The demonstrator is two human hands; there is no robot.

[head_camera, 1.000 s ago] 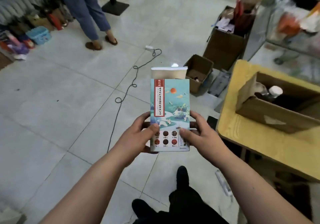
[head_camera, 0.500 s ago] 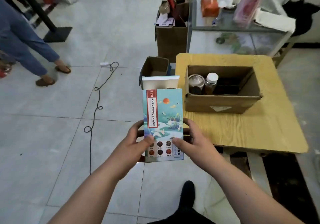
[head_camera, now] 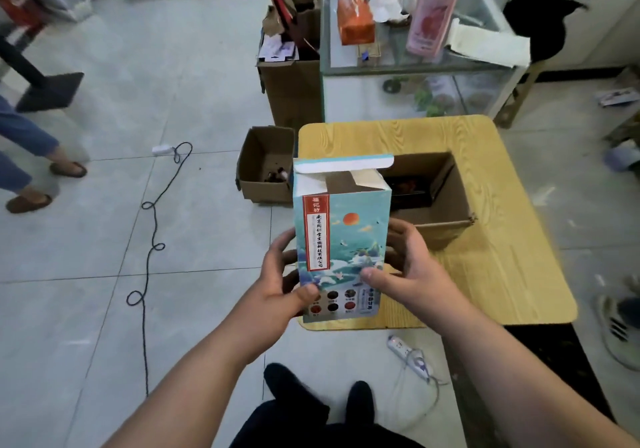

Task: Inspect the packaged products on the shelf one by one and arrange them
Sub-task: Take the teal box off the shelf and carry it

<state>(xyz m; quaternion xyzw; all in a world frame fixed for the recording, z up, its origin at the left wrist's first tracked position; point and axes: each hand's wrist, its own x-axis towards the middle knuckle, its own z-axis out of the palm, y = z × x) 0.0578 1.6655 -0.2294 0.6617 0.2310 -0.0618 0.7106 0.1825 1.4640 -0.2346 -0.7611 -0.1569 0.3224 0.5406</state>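
Both hands hold the printed box (head_camera: 341, 236) upright in the air over the near left corner of the tabletop (head_camera: 512, 274). The left hand (head_camera: 277, 288) and right hand (head_camera: 408, 267) have their fingers closed around its lower sides, thumbs on the front. The top flap stands open. Keep it level, look inside, tuck the flap shut, then set it down beside the cardboard carton (head_camera: 446, 219).

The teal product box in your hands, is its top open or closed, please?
Open: the teal box has its lid flap raised and inner flaps showing.
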